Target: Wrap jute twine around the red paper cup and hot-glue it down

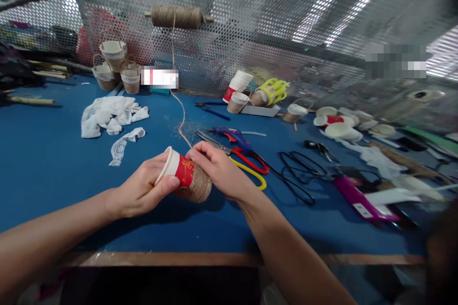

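A blue-topped desk point(46, 162) runs across the head view, backed by a perforated metal screen on which a fat spool of brown jute twine point(176, 16) hangs on a rod. From that spool a single strand of twine point(178, 105) drops to the desk and leads to the hands.

Just above the near edge, the left hand point(143, 190) holds a red and white paper cup point(184, 178) on its side, thumb and fingers closed around the rim end. The right hand point(222, 171) presses fingertips onto the cup's base end, its grip pinching the twine against the cup.

By the look of it, the wrapping is roughly half done: the bottom part of the cup is covered in twine coils, while the red band and white rim are bare. Three twine-covered cup baskets with handles point(116, 66) stand at the back left, apparently finished.

Close by lie a blue glue gun point(229, 134), red and yellow handled scissors point(250, 164), strips of white lace point(110, 114), and plain paper cups point(238, 88).
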{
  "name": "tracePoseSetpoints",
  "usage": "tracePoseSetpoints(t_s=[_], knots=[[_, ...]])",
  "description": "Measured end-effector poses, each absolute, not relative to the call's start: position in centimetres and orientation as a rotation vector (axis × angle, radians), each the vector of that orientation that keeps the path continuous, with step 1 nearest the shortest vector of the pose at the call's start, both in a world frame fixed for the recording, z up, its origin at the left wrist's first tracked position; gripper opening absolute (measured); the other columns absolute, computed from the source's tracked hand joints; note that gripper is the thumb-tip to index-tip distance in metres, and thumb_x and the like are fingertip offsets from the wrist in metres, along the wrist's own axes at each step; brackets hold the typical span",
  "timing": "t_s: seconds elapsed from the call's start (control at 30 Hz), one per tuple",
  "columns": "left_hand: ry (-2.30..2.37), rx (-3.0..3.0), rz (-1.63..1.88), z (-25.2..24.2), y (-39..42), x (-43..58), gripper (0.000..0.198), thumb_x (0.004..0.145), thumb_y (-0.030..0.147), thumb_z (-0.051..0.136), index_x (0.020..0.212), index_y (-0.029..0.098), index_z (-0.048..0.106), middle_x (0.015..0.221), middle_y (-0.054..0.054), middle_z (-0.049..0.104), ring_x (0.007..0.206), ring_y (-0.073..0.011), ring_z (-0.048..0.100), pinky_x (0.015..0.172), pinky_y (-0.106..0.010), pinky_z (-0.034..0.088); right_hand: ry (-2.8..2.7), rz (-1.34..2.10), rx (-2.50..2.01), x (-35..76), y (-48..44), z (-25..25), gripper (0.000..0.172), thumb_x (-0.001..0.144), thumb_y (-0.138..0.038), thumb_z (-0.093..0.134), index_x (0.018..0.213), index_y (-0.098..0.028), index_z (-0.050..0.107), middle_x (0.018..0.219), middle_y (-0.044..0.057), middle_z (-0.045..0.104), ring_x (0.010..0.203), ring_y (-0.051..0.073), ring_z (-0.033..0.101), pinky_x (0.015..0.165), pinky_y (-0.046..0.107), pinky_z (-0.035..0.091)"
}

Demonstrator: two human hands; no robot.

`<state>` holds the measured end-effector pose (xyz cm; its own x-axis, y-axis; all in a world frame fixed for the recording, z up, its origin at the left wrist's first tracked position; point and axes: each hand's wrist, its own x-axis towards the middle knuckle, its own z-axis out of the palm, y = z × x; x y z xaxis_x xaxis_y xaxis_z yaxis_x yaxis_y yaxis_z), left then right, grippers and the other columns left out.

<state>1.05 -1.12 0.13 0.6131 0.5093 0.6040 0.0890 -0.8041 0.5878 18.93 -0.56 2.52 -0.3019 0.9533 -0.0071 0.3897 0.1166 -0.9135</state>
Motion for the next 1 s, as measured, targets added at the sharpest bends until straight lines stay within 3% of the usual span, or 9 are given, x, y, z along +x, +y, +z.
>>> tracePoseSetpoints(t_s=[0.2,0.43,0.57,0.8,1.0], knots=[[0.447,2.344,1.119,0.5,-1.0,1.2,0.042,0.094,0.033,0.024,0.065,0.016,0.05,0.062,-0.001,0.055,0.061,-0.0123,0.044,0.077,-0.031,0.041,-1.906,1.135,-1.386,19.3,-0.7,2.9,0.022,0.086,-0.039,0.04,0.077,-0.02,0.048,0.073,0.0,0.05,0.07,0.014,0.046,0.064,0.029,0.036],[0.74,1.899,0.975,-0.1,-0.5,1.2,0.049,0.087,0.05,0.033,0.08,0.012,0.063,0.077,-0.005,0.06,0.069,-0.0152,0.052,0.066,-0.027,0.043,-1.744,1.291,-1.459,19.5,0.4,1.7,0.025,0.084,-0.043,0.04,0.074,-0.021,0.044,0.065,-0.003,0.044,0.058,0.012,0.042,0.053,0.027,0.032],[0.758,1.529,0.861,0.1,-0.1,1.3,0.048,0.081,0.055,0.042,0.077,0.013,0.065,0.07,-0.003,0.063,0.062,-0.013,0.052,0.061,-0.024,0.042,-1.85,0.994,-1.497,19.4,0.3,1.7,0.022,0.086,-0.037,0.039,0.073,-0.02,0.043,0.069,-0.001,0.047,0.064,0.013,0.044,0.06,0.028,0.034],[0.849,1.044,0.68,1.1,0.0,1.5,0.022,0.062,0.031,0.07,0.07,0.013,0.062,0.062,0.0,0.062,0.054,-0.0097,0.051,0.054,-0.021,0.037,-2.096,0.548,-1.309,18.6,-0.8,1.7,0.013,0.088,-0.027,0.035,0.08,-0.019,0.042,0.078,0.004,0.049,0.071,0.015,0.046,0.067,0.03,0.038],[0.923,1.11,0.701,0.6,-0.3,1.7,0.016,0.061,0.024,0.068,0.067,0.013,0.058,0.057,0.004,0.056,0.051,-0.0074,0.045,0.052,-0.019,0.033,-2.174,0.519,-1.283,18.3,-1.0,1.3,0.012,0.089,-0.026,0.034,0.083,-0.018,0.042,0.086,0.006,0.049,0.072,0.015,0.048,0.068,0.032,0.04]])
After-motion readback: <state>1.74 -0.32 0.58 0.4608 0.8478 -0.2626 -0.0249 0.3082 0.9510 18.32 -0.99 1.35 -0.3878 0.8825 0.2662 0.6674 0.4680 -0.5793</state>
